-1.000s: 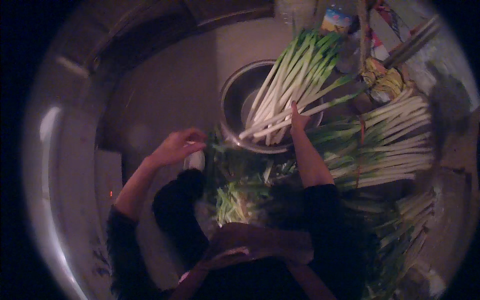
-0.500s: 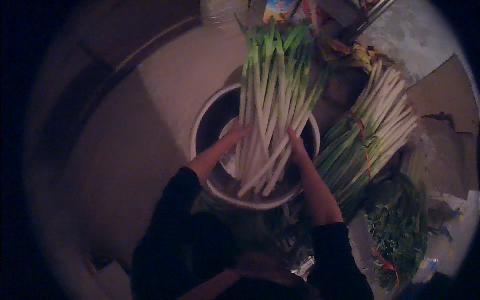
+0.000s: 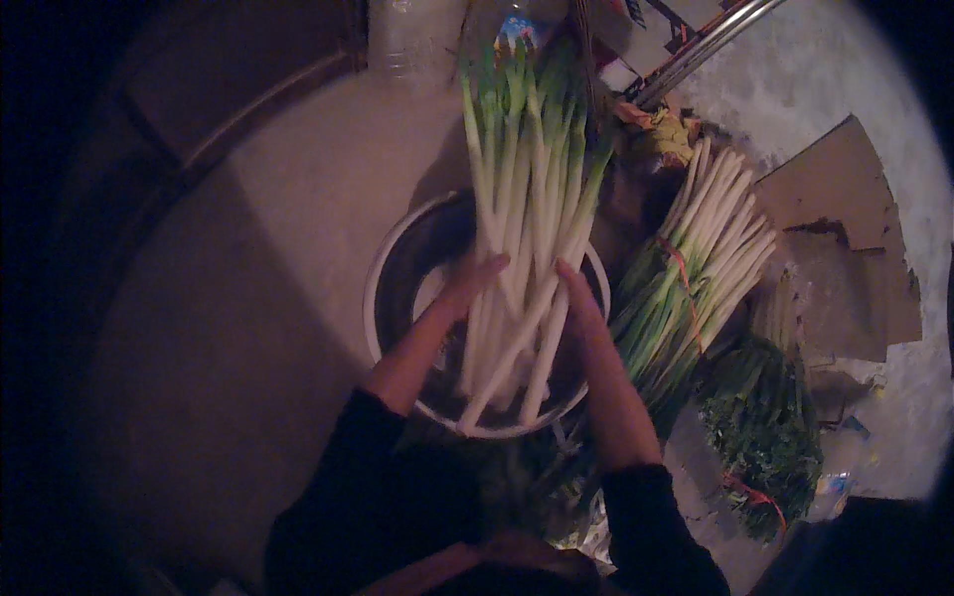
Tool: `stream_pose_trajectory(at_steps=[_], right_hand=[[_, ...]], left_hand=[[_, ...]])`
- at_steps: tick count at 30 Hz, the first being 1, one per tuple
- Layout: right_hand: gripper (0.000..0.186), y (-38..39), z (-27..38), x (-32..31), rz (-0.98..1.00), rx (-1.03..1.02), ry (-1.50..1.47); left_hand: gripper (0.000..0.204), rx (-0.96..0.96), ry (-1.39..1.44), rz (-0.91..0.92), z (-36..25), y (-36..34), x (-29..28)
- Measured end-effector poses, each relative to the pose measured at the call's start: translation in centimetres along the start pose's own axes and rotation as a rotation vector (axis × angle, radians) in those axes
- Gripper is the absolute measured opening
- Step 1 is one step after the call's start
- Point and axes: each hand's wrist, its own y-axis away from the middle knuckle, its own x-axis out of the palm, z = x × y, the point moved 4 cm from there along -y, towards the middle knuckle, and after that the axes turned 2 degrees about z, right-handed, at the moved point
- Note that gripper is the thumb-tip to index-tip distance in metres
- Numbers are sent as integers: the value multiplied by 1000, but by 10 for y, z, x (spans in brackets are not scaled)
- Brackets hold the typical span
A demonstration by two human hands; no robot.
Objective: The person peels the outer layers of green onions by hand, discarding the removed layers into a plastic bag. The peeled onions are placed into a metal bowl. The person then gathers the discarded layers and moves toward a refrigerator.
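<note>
A thick bunch of long green onions (image 3: pixel 516 209) stands over a round pot or bucket (image 3: pixel 372 316) with a pale rim and dark inside. Its white ends point toward me, down into the vessel, and its green tops lean away past the far rim. My left hand (image 3: pixel 471 284) grips the bunch from the left side, thumb on top. From the right, my right hand (image 3: pixel 579 291) closes on it in the same way. The fingers of both hands are mostly hidden behind the stalks. A pale round thing, partly covered, shows inside the vessel.
To the right lies another bundle of green onions (image 3: pixel 720 243), tied with red string. Nearer me is a tied bunch of leafy greens (image 3: pixel 760 432). Torn cardboard (image 3: pixel 835 199) lies at far right. Metal tubes (image 3: pixel 701 50) cross the top right; a dark curved edge runs at upper left.
The whole view has shifted, so surrounding things sit further left. My hands have come slightly closer together around the green onions, which they still hold over the vessel.
</note>
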Motion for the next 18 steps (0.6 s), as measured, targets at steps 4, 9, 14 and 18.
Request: stream_pose_trajectory(at_steps=[4,9,14,18], right_hand=[[73,18,69,43,203,-249,142],[75,42,115,77,298,-236,158],[80,22,100,82,224,-283,238],[77,-5,60,60,272,-199,184]], left_hand=[[74,77,35,0,-62,-2,19],[86,58,12,-45,-118,16,35],[92,203,-154,-38,-117,20,30],[91,178,-298,-29,-72,3,2]])
